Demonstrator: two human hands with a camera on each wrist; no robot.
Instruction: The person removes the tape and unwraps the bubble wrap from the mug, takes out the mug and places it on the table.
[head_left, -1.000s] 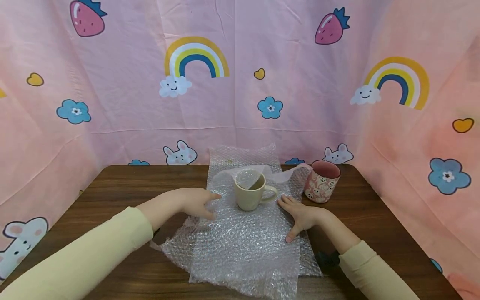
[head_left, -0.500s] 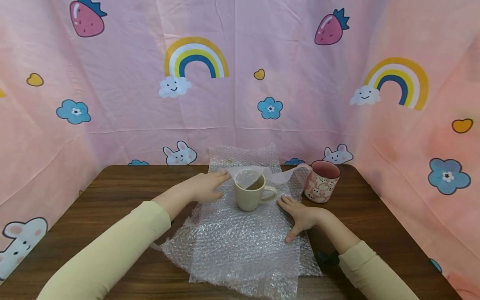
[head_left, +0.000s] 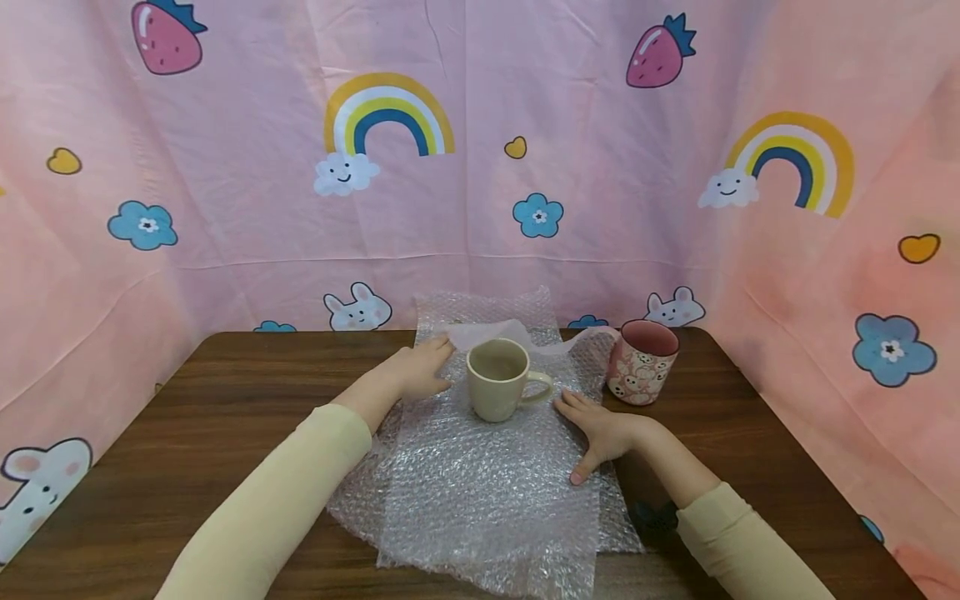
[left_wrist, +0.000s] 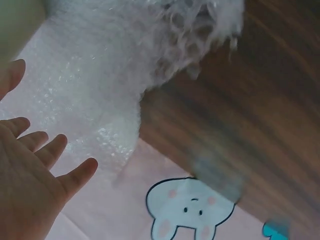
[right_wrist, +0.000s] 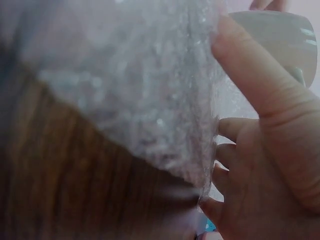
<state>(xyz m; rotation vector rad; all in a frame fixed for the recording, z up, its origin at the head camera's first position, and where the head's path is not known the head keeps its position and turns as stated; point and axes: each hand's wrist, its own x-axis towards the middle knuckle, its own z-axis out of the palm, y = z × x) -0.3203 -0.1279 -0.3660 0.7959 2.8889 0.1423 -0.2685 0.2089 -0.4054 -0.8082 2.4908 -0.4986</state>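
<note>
A cream mug (head_left: 495, 400) stands upright on layered sheets of bubble wrap (head_left: 480, 500), its handle to the right. To the mug's left, my left hand (head_left: 420, 371) reaches over the wrap with fingers extended toward a raised flap behind the mug. In the left wrist view its fingers (left_wrist: 77, 177) are spread above the wrap. My right hand (head_left: 600, 432) lies flat with spread fingers on the wrap's right side, just below the mug's handle. The right wrist view shows that palm (right_wrist: 275, 165) against the bubble wrap, with the cream mug (right_wrist: 280, 45) beyond.
A pink patterned mug (head_left: 643, 367) stands at the back right, beside the wrap's edge. The dark wooden table (head_left: 247, 400) extends to both sides. A pink printed curtain (head_left: 480, 208) hangs behind it, and the wrap's far end reaches this curtain.
My left hand has moved farther back and right, up beside the cream mug. The wrap flap that covered part of the mug's mouth is now behind it. My right hand stays put.
</note>
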